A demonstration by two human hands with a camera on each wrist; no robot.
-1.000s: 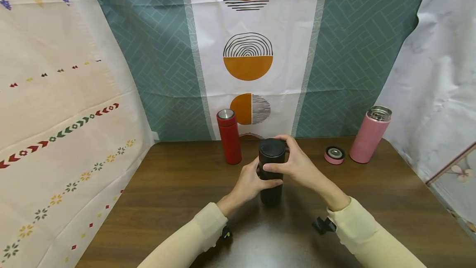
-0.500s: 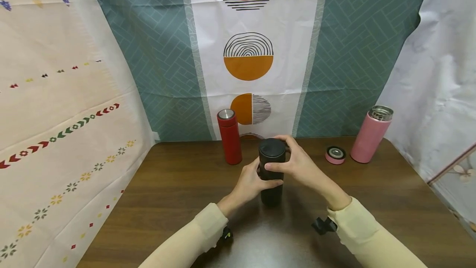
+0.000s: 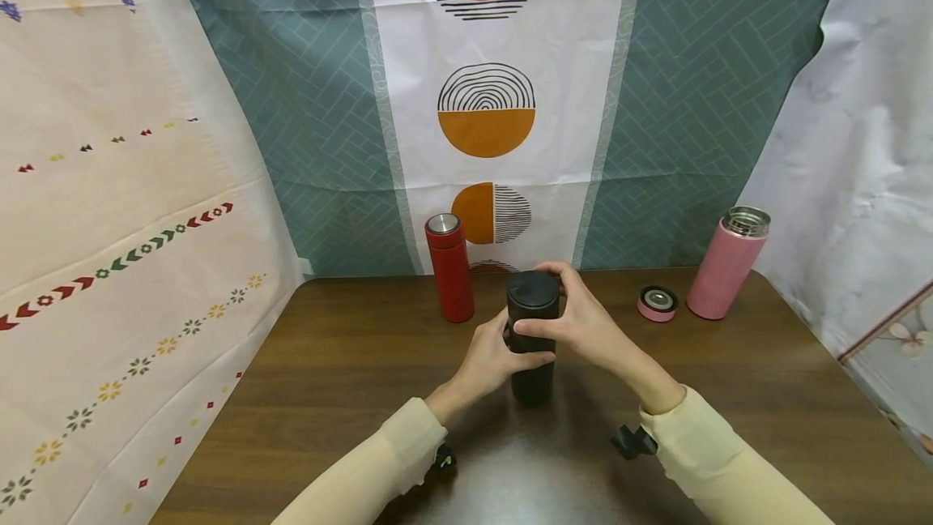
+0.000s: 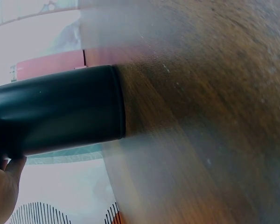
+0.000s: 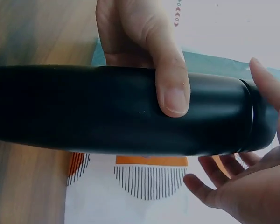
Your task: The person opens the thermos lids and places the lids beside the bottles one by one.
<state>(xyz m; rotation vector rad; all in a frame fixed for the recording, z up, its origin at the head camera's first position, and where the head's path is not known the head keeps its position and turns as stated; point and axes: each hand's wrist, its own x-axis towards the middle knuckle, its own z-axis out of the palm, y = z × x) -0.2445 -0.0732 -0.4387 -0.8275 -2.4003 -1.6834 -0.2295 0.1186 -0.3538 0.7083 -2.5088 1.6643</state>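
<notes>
Bottle (image 3: 530, 342), black and upright, is held on the bench (image 3: 328, 395). Its body is clasped by the left grip (image 3: 492, 359), its lidded upper end by the right grip (image 3: 583, 324).

Black bottle (image 5: 130, 112), tall plain cylinder, smooth with soft sheen. Stands upright on the surface (image 3: 342, 371), between the two hands. Left hand (image 3: 497, 353) wraps the body, thumb laid across the near side. Lid (image 3: 534, 290), also black, flat round top, seated on the bottle; thin seam shows just under it. Right hand (image 3: 583, 324) is around the lid end, above the left, thumb on the near side. Lower body sits below both hands, uncovered down to the base.
</notes>
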